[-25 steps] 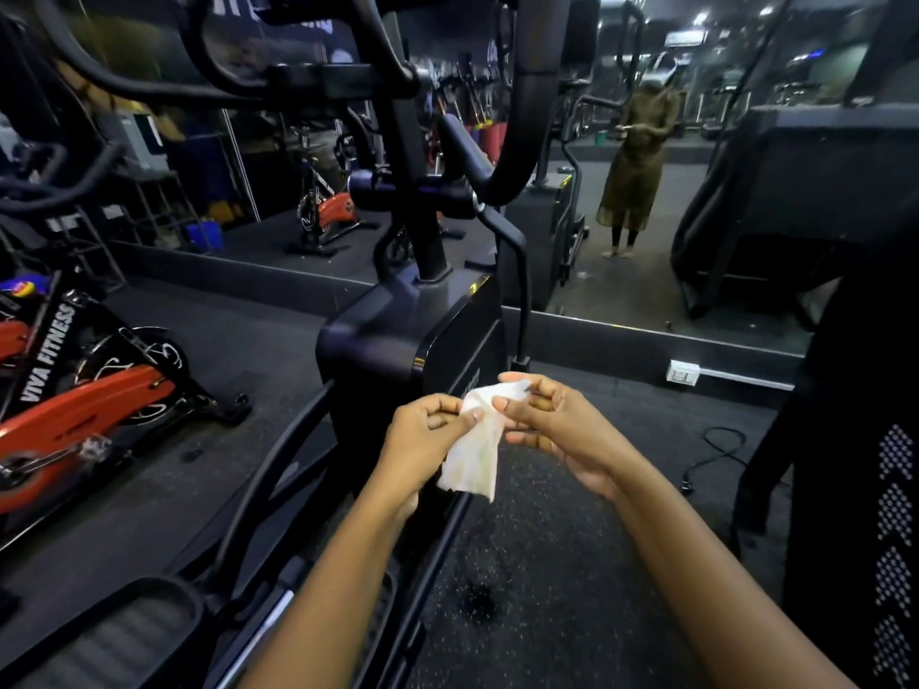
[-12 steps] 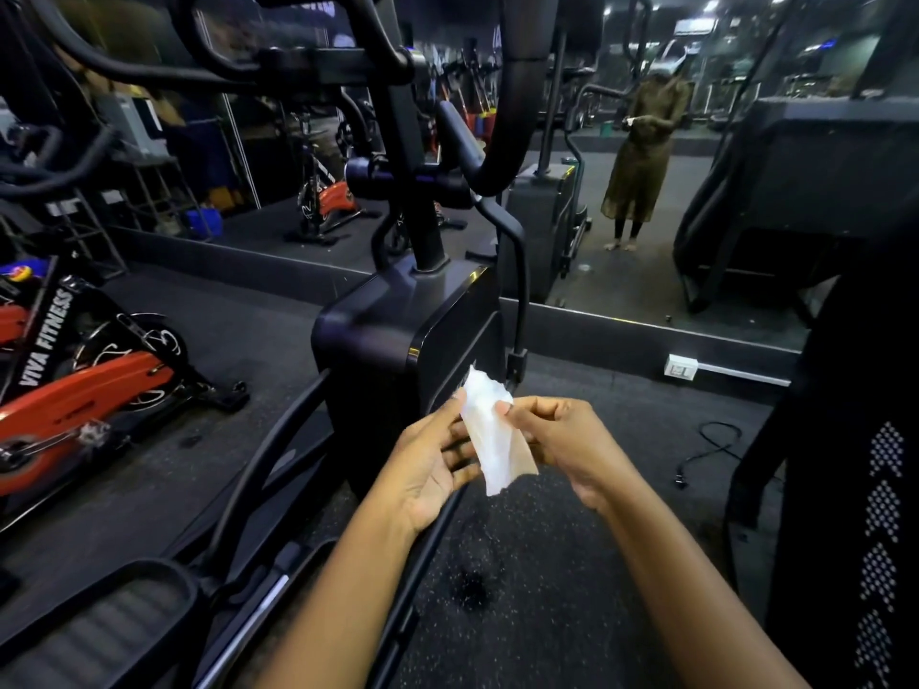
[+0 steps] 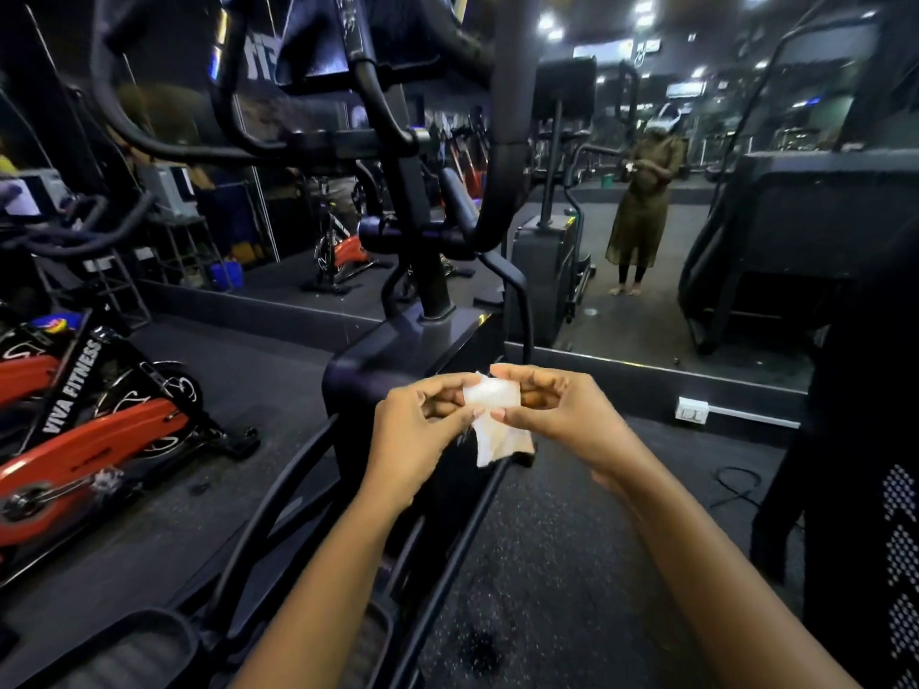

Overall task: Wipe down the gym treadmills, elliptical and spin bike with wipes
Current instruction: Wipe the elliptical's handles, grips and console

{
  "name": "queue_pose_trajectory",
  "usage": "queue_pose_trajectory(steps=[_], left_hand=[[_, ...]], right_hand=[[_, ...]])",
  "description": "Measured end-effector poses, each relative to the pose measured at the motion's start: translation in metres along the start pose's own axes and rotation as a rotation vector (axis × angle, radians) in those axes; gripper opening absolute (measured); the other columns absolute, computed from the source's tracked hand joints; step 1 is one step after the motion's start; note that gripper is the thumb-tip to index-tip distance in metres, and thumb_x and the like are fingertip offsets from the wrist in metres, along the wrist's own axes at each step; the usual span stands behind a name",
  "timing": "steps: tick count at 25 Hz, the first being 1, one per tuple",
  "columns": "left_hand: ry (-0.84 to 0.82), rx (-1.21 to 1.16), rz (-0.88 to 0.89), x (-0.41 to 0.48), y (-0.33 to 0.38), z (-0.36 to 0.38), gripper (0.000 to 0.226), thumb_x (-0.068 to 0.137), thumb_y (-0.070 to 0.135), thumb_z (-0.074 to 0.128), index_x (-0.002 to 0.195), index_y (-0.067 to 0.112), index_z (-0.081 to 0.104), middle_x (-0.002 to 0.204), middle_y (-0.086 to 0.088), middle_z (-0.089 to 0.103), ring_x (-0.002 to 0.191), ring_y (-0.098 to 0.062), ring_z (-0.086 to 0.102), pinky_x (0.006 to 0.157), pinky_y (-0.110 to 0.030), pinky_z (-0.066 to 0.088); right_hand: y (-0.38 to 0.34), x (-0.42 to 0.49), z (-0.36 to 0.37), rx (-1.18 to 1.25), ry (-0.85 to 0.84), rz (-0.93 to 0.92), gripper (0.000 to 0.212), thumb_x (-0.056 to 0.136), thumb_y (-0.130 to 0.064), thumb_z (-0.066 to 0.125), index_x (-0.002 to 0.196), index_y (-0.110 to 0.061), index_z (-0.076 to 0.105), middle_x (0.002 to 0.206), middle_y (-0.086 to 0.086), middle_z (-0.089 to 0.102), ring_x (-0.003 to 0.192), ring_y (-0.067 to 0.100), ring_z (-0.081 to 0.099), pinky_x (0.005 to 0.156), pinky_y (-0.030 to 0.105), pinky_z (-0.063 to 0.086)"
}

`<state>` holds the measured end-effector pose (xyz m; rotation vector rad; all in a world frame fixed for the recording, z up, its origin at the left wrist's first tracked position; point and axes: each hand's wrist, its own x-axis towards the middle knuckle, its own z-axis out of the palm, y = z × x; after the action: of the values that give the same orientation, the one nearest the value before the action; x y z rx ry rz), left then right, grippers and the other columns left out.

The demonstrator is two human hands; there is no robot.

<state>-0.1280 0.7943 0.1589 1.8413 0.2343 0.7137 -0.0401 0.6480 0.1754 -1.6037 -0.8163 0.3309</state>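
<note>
The wipe (image 3: 492, 415) is a thin white cloth-like sheet, soft and creased, almost see-through along its upper part. The elliptical (image 3: 398, 360) has a smooth dark plastic housing with a faint sheen on its edges. Its tubes look like black-painted metal, satin rather than shiny. The spin bike (image 3: 99, 430) has glossy red paint and bright bare metal at the hub. The floor (image 3: 547, 539) is matt black rubber, grainy and flecked with pale specks. The mirror (image 3: 646, 315) on the wall is polished glass. The foot pedal (image 3: 124, 648) is ribbed matt plastic.
</note>
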Motion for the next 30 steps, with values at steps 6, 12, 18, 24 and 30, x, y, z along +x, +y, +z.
queue_pose_trajectory(steps=[6, 12, 18, 24, 30], left_hand=[[0.093, 0.054, 0.174, 0.020, 0.049, -0.004, 0.013, 0.081, 0.010, 0.073, 0.079, 0.023, 0.071, 0.085, 0.007, 0.069, 0.077, 0.001, 0.064, 0.070, -0.010, 0.048], [0.026, -0.240, 0.187, 0.043, 0.103, 0.010, 0.015, 0.090, 0.004, 0.060, 0.087, 0.018, 0.066, 0.080, 0.002, 0.071, 0.069, -0.003, 0.066, 0.065, -0.015, 0.050], [0.127, -0.108, 0.421, 0.108, 0.149, -0.006, 0.018, 0.091, 0.019, 0.061, 0.098, 0.036, 0.061, 0.096, 0.008, 0.067, 0.083, 0.002, 0.061, 0.076, -0.010, 0.047], [0.234, -0.249, 0.445, 0.212, 0.157, -0.028, 0.036, 0.093, 0.030, 0.058, 0.128, 0.025, 0.049, 0.126, 0.002, 0.053, 0.112, -0.016, 0.057, 0.086, -0.025, 0.048], [0.239, -0.429, 0.352, 0.301, 0.174, -0.046, 0.045, 0.099, 0.040, 0.040, 0.141, 0.023, 0.037, 0.128, 0.007, 0.048, 0.126, -0.019, 0.044, 0.110, -0.048, 0.033]], right_hand=[[-0.038, 0.014, -0.015, -0.207, 0.157, -0.135, 0.006, 0.080, -0.026, 0.072, 0.085, -0.027, 0.069, 0.081, -0.007, 0.068, 0.075, 0.003, 0.063, 0.067, 0.018, 0.048], [-0.086, 0.027, -0.033, 0.218, 0.193, -0.141, 0.011, 0.093, -0.013, 0.054, 0.099, -0.018, 0.061, 0.093, 0.005, 0.071, 0.081, 0.015, 0.065, 0.066, 0.026, 0.051], [-0.135, 0.066, -0.070, 0.277, 0.382, -0.274, 0.011, 0.094, -0.015, 0.054, 0.102, -0.015, 0.062, 0.085, 0.002, 0.068, 0.062, 0.006, 0.061, 0.048, 0.015, 0.047], [-0.187, 0.122, -0.097, 0.214, 0.400, -0.357, 0.024, 0.088, 0.000, 0.054, 0.094, -0.019, 0.067, 0.087, 0.000, 0.070, 0.075, 0.012, 0.062, 0.079, 0.031, 0.051], [-0.246, 0.173, -0.093, -0.141, 0.550, -0.520, 0.012, 0.089, -0.017, 0.059, 0.094, -0.028, 0.056, 0.093, -0.001, 0.063, 0.089, 0.023, 0.065, 0.081, 0.042, 0.056]])
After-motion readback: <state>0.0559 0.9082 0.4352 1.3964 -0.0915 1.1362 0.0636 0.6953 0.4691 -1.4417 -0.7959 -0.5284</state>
